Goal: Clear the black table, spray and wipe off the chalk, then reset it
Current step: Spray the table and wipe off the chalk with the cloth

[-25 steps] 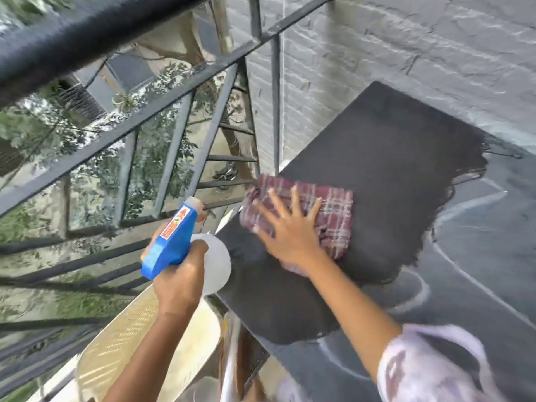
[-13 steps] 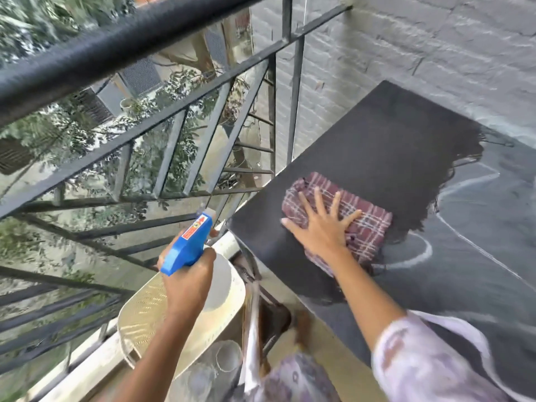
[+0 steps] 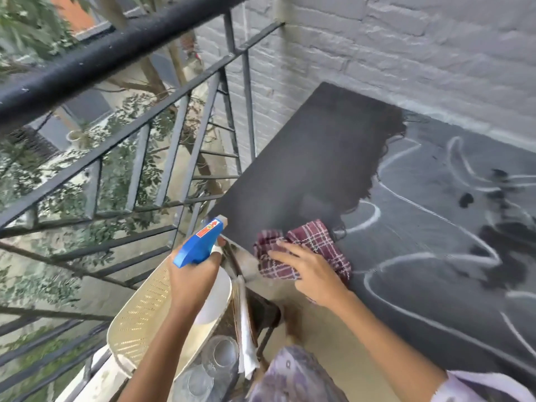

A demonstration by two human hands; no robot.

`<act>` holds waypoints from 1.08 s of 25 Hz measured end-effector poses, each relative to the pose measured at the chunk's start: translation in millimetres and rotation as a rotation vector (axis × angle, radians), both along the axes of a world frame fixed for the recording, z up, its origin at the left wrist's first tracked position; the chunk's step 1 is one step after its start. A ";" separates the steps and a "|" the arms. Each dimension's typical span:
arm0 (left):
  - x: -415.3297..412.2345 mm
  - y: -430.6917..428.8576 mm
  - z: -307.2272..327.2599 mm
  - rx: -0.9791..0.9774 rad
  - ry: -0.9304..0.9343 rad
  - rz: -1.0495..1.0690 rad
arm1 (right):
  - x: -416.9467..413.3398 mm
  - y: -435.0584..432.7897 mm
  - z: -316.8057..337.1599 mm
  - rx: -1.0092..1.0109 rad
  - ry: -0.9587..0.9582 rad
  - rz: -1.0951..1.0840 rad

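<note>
Running across the left: black metal railing (image 3: 116, 53), trees beyond. Below it: cream perforated tray (image 3: 139, 320), with clear glasses (image 3: 219, 353) beside it. Left hand (image 3: 193, 280): fingers curled round the neck of a blue-headed spray bottle (image 3: 200, 245), held just off the tabletop's near-left corner. Plaid cloth (image 3: 316, 239): bunched on the tabletop (image 3: 304, 158) at that near edge. Right hand (image 3: 310, 274): fingers fairly straight, pressing on the cloth. Chalk lines (image 3: 376, 211): on the right part of the tabletop; the left part is plain dark.
</note>
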State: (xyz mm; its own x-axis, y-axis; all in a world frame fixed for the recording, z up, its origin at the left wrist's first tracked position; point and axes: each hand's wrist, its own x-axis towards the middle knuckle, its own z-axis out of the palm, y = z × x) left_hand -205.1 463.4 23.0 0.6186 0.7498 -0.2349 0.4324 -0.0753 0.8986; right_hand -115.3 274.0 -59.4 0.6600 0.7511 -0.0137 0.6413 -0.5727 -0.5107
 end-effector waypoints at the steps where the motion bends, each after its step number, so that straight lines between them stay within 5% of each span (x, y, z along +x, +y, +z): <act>1: 1.5 -3.3 -1.1 -0.006 0.005 -0.032 | 0.7 -11.4 9.6 0.055 -0.002 -0.088; 6: 10.5 -29.1 -2.1 0.064 0.044 -0.369 | -4.0 -89.9 60.3 0.273 -0.051 -0.491; 13: 14.3 -68.4 -13.7 0.182 0.087 -0.569 | -30.8 -159.2 100.2 0.009 -0.258 -0.650; 19: 25.6 -82.8 -27.1 0.368 0.218 -0.622 | -34.9 -184.6 101.4 0.004 -0.263 -0.720; 27: 98.2 -122.5 -9.8 0.275 0.195 -0.489 | 1.9 -223.7 121.8 -0.057 -0.310 -0.707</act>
